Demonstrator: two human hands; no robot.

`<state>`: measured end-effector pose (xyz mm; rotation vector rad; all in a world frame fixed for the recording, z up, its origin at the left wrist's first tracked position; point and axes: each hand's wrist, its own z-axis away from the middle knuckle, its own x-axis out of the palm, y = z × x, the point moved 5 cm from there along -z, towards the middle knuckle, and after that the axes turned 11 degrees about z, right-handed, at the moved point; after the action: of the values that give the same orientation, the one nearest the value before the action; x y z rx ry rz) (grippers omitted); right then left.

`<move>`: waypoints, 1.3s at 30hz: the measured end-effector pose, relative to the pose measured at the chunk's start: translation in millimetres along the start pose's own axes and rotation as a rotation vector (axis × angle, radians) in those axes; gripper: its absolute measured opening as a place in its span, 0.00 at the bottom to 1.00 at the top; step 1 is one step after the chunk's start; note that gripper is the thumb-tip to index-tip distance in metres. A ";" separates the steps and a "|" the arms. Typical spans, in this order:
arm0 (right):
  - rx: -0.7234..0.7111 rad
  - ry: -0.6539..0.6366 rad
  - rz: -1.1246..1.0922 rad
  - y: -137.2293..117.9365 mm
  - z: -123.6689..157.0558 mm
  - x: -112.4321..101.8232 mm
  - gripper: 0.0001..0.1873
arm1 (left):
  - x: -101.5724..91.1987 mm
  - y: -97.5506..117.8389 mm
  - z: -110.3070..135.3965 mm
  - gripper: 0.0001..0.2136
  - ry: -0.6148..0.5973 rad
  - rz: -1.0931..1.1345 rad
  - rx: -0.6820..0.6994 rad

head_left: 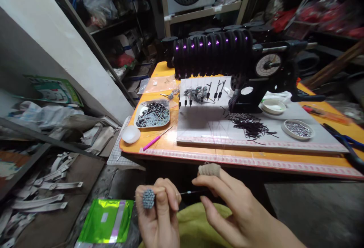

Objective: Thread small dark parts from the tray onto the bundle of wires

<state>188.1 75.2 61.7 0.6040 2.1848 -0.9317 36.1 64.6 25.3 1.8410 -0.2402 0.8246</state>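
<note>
My left hand [160, 212] is closed on a tight round bundle of thin pieces [148, 199], whose grey-blue ends face up and to the left. A thin dark strand with a pale blue bit [189, 192] runs from its fingertips toward my right hand [233, 202]. The right thumb and forefinger are apart, either side of the strand's far end; contact cannot be made out. A beige wrap [209, 170] covers one right finger. Both hands are above my green-clad lap [196, 225], in front of the table.
On the orange table [131, 147] are a white board [204, 126], a black spool machine [213, 56], a tray of small parts [152, 114], a pink-handled hook tool [157, 138], dark sticks [251, 126], a dish of beads [298, 129] and pliers [345, 142]. A green packet [106, 219] lies lower left.
</note>
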 end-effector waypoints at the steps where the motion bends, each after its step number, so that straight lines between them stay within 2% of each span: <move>1: -0.022 -0.012 0.023 -2.3 -0.8 0.7 0.17 | -0.2 -0.4 0.3 0.11 -0.005 -0.006 -0.009; 3: -0.073 -0.025 0.075 -7.0 -3.4 3.0 0.19 | -0.8 -1.7 2.0 0.11 -0.015 -0.020 -0.024; 5: -0.110 -0.030 0.109 -10.6 -5.9 6.5 0.15 | -0.4 -3.1 5.4 0.11 -0.028 -0.036 -0.021; 9: -0.128 0.016 0.138 -15.1 -4.9 9.6 0.10 | 5.2 0.5 12.7 0.08 -0.054 -0.088 0.071; 13: -0.082 0.070 0.073 -11.7 1.5 3.2 0.09 | 1.1 23.8 2.7 0.07 0.055 -0.028 0.221; 15: -0.027 0.126 0.031 -6.6 2.7 -4.3 0.10 | -6.4 34.6 -7.1 0.13 0.116 0.022 0.227; 17: 0.006 0.136 -0.009 -3.4 1.2 -9.2 0.10 | -9.7 37.5 -13.5 0.09 0.078 -0.089 0.179; 19: 0.010 0.105 -0.047 -3.3 -2.2 -10.3 0.10 | -9.8 27.7 -13.1 0.07 -0.014 -0.194 0.040; 24: 0.027 0.032 -0.070 -4.6 -7.8 -3.9 0.10 | -3.8 -12.1 6.2 0.07 -0.161 -0.036 -0.404; 26: 0.019 0.027 -0.049 -5.6 -7.2 -1.0 0.10 | -0.1 -21.1 11.5 0.15 -0.192 -0.025 -0.542; 28: -0.003 0.032 -0.005 -6.9 -5.4 0.7 0.10 | 1.1 -22.7 11.4 0.18 -0.205 -0.120 -0.564; 32: -0.047 0.024 0.058 -4.0 -0.1 2.6 0.10 | -3.4 -16.9 4.9 0.16 -0.193 -0.372 -0.504; 37: -0.328 0.136 0.191 -4.8 6.7 -2.8 0.13 | -6.7 -18.8 4.4 0.17 -0.255 -0.204 -0.652; 39: -0.336 0.158 0.170 -4.2 6.2 -4.8 0.12 | -4.5 -22.1 6.2 0.14 -0.259 -0.022 -0.714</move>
<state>191.1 67.2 63.9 0.7035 2.3170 -0.4271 46.8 67.6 4.8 1.2596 -0.5947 0.3988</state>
